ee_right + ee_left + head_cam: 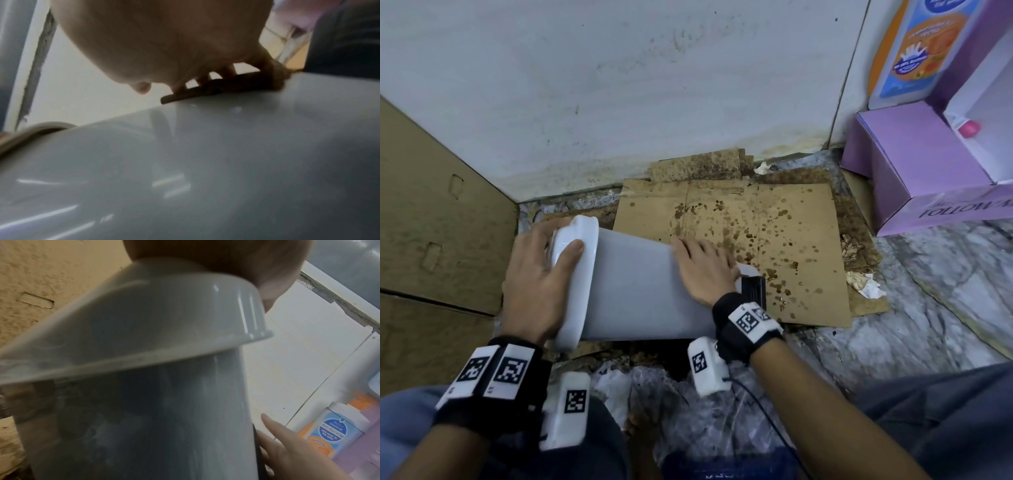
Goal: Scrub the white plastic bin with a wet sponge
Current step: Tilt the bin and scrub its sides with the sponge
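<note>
Stained cardboard (774, 246) under tipped white bin (640, 291), left hand (541, 274) grasping rim, right hand (705, 270) pressing half-hidden sponge (216, 89).

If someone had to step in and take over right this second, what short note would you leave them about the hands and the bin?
Left hand: grips the lid end of the white bin, thumb over its rim.
Right hand: fingers spread, pressing a dark sponge flat on the bin's side near the base.
Bin: tipped on its side over the stained cardboard on the floor, lid on.
Done: scrubbing of the outer wall has begun; how much is covered cannot be told.
Left: the rest of the wall, lid and base.
</note>
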Motion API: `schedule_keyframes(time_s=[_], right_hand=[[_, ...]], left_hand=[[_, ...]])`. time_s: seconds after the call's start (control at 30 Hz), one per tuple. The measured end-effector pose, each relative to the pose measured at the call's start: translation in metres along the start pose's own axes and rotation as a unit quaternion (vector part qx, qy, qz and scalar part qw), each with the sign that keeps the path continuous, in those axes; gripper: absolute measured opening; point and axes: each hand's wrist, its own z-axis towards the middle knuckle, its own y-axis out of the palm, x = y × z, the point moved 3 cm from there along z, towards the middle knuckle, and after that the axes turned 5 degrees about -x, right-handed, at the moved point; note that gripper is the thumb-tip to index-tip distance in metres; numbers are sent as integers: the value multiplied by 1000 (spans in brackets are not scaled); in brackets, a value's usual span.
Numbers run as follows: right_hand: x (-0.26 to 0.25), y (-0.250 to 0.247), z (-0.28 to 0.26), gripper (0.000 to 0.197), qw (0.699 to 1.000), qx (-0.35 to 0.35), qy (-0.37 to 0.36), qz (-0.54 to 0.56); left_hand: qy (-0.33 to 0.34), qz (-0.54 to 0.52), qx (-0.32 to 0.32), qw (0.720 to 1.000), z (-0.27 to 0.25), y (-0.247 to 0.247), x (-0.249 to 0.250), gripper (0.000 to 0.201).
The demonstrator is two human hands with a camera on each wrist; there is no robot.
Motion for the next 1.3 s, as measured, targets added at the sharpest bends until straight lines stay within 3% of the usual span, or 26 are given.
schedule_keyframes(time_s=[0.1,0.17,0.33,0.43,0.5,0.63,0.77,0.93,1.13,1.3], right_hand=[[3,-1,-13,52,996,78,-24,32],[15,-5,-10,42,996,81,30,38],[41,-9,25,40,992,-13,127,13],[64,-11,48,68,985,-51,161,-20],[68,-17,53,61,979,-83,186,-26],[58,-18,46,52,987,-95,117,-64],[23,-8,23,49,998,-12,23,-64],[-16,9,-13,46,992,105,-68,22],[7,32,-44,50,975,162,-149,5],[41,41,-54,49,972,177,-154,-8]], left_hand=[[3,-5,0,1000,-1,-1,-1,49],[3,-7,-1,1000,-2,-1,0,49],[-3,-17,-1,1000,0,2,5,47],[8,-26,-4,1000,-2,2,6,39],[12,-29,-5,999,-2,3,8,36],[1,-17,-3,1000,3,3,8,45],[-25,-6,-1,1000,13,3,6,49],[-63,-17,6,998,29,7,5,43],[-85,-53,4,995,47,7,2,41],[-113,-69,3,991,58,5,-5,34]])
